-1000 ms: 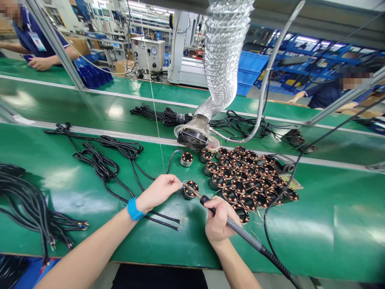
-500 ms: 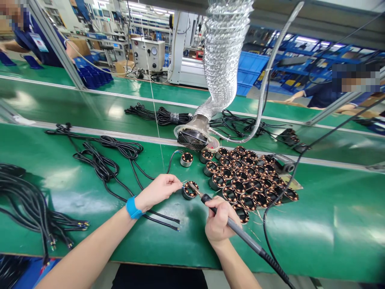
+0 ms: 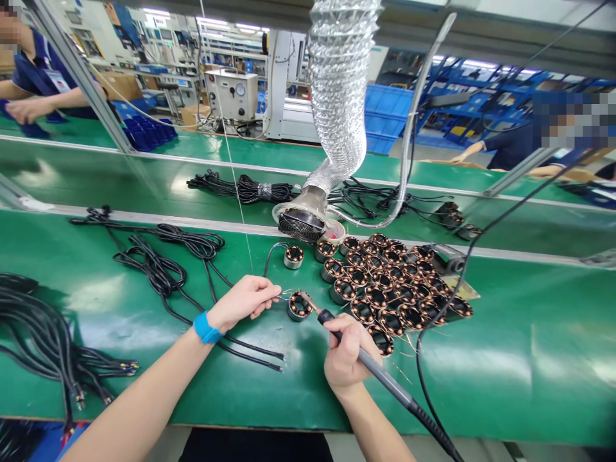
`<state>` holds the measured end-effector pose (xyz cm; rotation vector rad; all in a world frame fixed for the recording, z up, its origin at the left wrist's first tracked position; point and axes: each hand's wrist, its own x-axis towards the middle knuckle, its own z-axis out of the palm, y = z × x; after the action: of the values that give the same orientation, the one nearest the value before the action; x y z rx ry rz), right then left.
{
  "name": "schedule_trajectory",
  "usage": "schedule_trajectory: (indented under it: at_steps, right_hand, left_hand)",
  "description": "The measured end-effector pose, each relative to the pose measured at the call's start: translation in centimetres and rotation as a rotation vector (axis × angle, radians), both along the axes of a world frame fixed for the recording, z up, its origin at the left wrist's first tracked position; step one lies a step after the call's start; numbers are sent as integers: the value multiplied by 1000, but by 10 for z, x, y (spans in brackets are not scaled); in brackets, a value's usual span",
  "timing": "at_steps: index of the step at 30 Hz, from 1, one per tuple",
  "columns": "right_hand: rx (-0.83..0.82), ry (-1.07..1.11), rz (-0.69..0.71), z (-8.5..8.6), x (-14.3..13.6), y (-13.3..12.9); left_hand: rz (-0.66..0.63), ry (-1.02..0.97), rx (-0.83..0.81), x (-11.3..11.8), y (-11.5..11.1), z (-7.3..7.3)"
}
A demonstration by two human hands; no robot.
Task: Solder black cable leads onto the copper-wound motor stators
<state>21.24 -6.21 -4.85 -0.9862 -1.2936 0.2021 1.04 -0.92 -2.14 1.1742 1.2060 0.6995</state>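
My left hand [image 3: 250,297], with a blue band at the wrist, pinches thin wires just left of a copper-wound stator [image 3: 300,306] on the green table. In my right hand [image 3: 350,351] is a soldering iron [image 3: 385,380], its fingers wrapped round the handle. The iron's tip is at the upper right of that stator's ring; whether it touches is too small to tell. Another stator [image 3: 293,256] with a dark cable stands just behind. Several more stators [image 3: 376,297] are packed together to the right.
A foil duct [image 3: 337,96] hangs over a round fan [image 3: 302,224] behind the stators. Coiled black cables [image 3: 158,266] lie left, a thick cable bundle [image 3: 43,340] at the far left. The iron's cord crosses at right. Two people are across the table.
My left hand has drawn slightly left from the stator, leaving a little more wire showing. The iron remains at the ring. The person at far left has moved an arm. The view has shifted slightly.
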Motion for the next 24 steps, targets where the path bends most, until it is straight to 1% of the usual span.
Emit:
schedule_trajectory:
  at_steps: [2,5,6,8,10,11,12,13,15,17,21,23,24]
  right_hand:
    - [-6,-5,6,0,0,0]
    - [1,4,34,1,0,1]
    - [11,9,44,1,0,1]
    - [2,4,53,2,0,0]
    - [-56,-24,48,5,3,-2]
    - [-88,-37,40,7,6,-3]
    - [-109,-42,25,11,11,-4]
    - [-113,-37,2,17,18,-5]
    - [-84,3,-76,32,37,-5]
    - [-38,55,-186,53,64,-4]
    - [80,87,-464,98,133,2]
    - [103,65,-586,113,168,10]
    - [101,49,-621,117,184,15]
  left_hand:
    - [23,88,53,2,-1,-1]
    - [48,168,108,4,-2,-2]
    - [61,207,155,4,-2,-2]
    - [97,326,320,4,-2,-3]
    - [128,444,500,4,-3,-2]
    - [133,474,548,3,-4,-2]
    - [127,475,553,2,-4,-2]
    - [108,454,520,1,-4,-1]
    - [44,396,417,-2,-3,0]
    - [2,371,352,-6,-2,0]
    - [43,380,300,-13,-1,3]
    - [35,381,280,-15,-1,3]
    - [14,381,280,-15,-1,3]
